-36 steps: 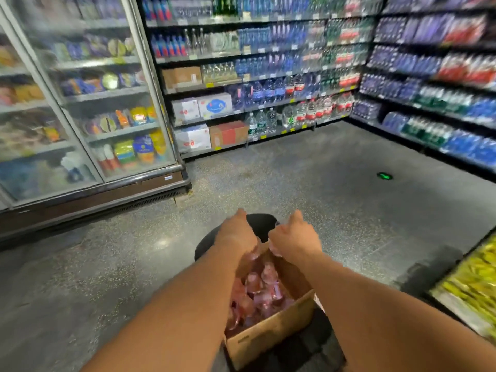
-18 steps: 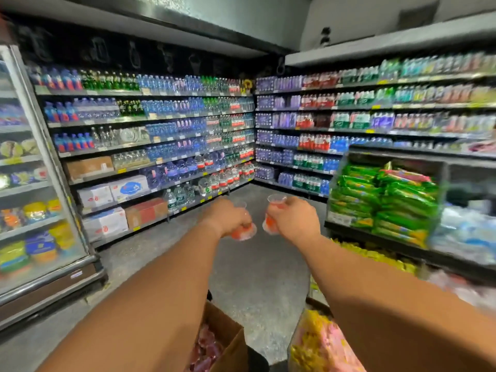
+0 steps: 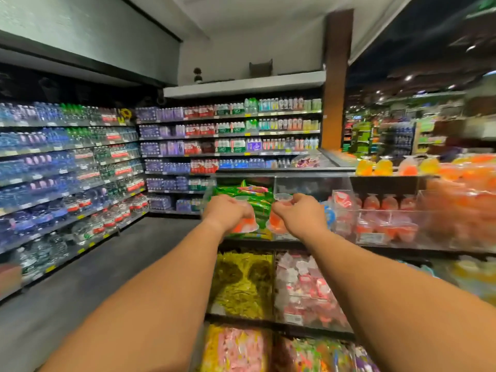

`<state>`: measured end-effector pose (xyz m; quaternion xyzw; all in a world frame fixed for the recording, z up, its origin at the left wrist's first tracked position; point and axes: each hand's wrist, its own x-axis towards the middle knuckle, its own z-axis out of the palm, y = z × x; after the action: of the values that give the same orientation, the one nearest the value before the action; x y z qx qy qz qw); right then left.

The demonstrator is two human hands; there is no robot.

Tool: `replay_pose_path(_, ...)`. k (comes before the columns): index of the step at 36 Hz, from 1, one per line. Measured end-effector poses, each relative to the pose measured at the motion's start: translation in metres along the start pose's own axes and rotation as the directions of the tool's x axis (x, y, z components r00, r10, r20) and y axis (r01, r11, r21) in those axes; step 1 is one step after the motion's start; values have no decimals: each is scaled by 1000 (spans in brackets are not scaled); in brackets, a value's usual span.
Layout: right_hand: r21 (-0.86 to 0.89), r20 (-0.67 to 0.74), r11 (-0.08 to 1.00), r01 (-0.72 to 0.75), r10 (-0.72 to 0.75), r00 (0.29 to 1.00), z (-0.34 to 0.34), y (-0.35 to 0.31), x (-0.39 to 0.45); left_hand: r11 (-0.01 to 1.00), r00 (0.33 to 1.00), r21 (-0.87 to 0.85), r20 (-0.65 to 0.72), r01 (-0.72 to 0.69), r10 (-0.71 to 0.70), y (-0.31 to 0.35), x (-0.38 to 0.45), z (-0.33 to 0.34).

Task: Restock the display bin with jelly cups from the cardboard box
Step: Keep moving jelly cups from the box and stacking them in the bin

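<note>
My left hand point(image 3: 226, 212) grips an orange-red jelly cup point(image 3: 244, 225) held up at chest height. Close beside it, my right hand point(image 3: 300, 214) grips a second orange-red jelly cup point(image 3: 276, 222). Both cups hang in front of the display rack, left of a clear display bin point(image 3: 375, 234) that holds rows of similar red jelly cups. The cardboard box is out of view.
Green snack bags point(image 3: 252, 197) fill the bin behind my hands. Lower bins hold yellow sweets point(image 3: 241, 285) and pink-white packets point(image 3: 306, 288). Bottled-drink shelves point(image 3: 67, 170) line the left and far walls. Grey floor point(image 3: 80, 277) lies on the left.
Both hands lifted jelly cups out of the cardboard box and raised them. My view swung up and right, from the box on the floor to the display rack.
</note>
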<state>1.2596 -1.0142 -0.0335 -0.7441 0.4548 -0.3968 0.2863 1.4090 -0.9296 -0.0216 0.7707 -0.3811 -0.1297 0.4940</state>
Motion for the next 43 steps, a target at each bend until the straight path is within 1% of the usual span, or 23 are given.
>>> replay_pose_path(4, -25, -88, 998, -63, 60, 994, -43, 22, -6, 998, 993, -8, 94, -67, 68, 27, -9, 41)
replay_pose_path(8, -32, -171, 992, -125, 117, 978, -81, 45, -14, 990, 973, 5, 190, -138, 135, 48, -17, 77)
replay_pose_path(15, -62, -239, 982, -177, 158, 958, -143, 83, -18, 983, 955, -61, 234, -172, 182, 89, -42, 133)
replay_pose_path(21, -68, -259, 973, -221, 197, 946, -184, 119, 2, 980, 945, -67, 257, -189, 200, 116, -37, 189)
replay_pose_path(26, -110, -213, 971, -210, 183, 960, -207, 146, 35, 979, 946, -84, 254, -187, 202, 137, -28, 234)
replay_pose_path(30, -107, -185, 975, -193, 171, 968, -223, 169, 67, 984, 954, -95, 247, -153, 172, 149, -15, 272)
replay_pose_path(37, -106, -149, 977, -187, 170, 974, -227, 206, 132, 989, 958, -53, 243, -142, 150, 169, 30, 322)
replay_pose_path(43, -110, -166, 972, -206, 187, 968, -218, 242, 206, 986, 952, -31, 260, -163, 165, 181, 96, 377)
